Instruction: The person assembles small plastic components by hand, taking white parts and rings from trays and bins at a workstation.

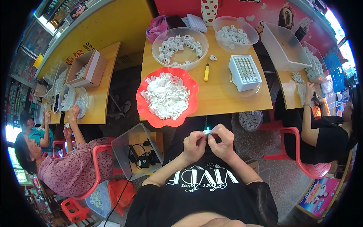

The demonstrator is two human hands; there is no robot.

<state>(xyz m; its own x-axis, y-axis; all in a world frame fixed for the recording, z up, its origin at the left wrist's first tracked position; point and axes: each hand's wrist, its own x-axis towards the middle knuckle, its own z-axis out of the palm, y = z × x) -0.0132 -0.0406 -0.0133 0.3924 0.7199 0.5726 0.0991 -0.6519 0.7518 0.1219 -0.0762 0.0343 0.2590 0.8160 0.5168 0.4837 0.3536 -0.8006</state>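
My left hand (194,145) and my right hand (223,142) are pinched together over my lap, just below the wooden table's near edge (227,108). Between the fingertips of both sits a small white plastic part with a glowing light (206,131). In front of me on the table, a red scalloped bowl (145,109) is heaped with small white plastic pieces (165,95). Behind it a clear bowl (157,43) contains white rings, and a second clear bowl (252,34) stands at the back right. A white rectangular tray (245,73) filled with small round parts rests on a clear plate.
A yellow pen-like tool (206,72) lies between the bowls. A clear bin with black cables (138,153) sits on the floor to my left. Other people work on red chairs at tables on both sides; a clear tub (283,47) stands at the right.
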